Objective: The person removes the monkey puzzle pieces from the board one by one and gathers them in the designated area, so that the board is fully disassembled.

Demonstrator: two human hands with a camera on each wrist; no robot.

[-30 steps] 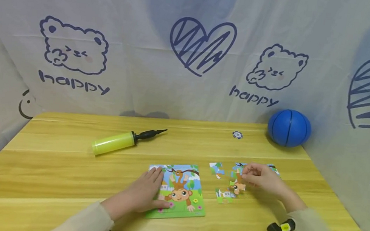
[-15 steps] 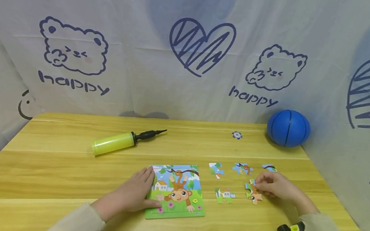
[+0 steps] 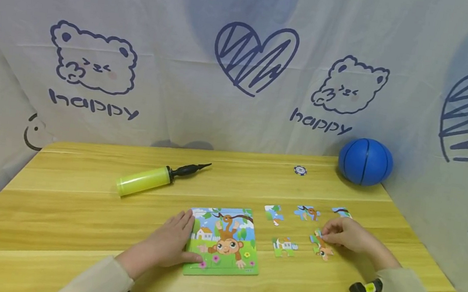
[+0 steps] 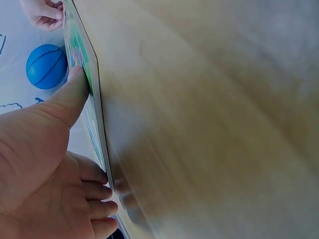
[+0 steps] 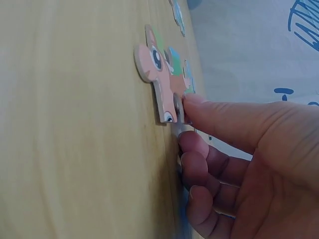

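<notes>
Head view shows the right hand (image 3: 347, 237) pinching a monkey puzzle piece (image 3: 320, 246) in its fingers (image 5: 209, 112) on the desk (image 3: 80, 205), just right of the puzzle board (image 3: 225, 241), whose left edge the left hand (image 3: 168, 247) holds with nearly straight fingers.

A screened-off recording booth is indicated: a wooden table (image 3: 80, 205) is enclosed by a printed cloth (image 3: 172, 76) across the upper frame, with toys laid out, among them a ball (image 3: 365, 161).
</notes>
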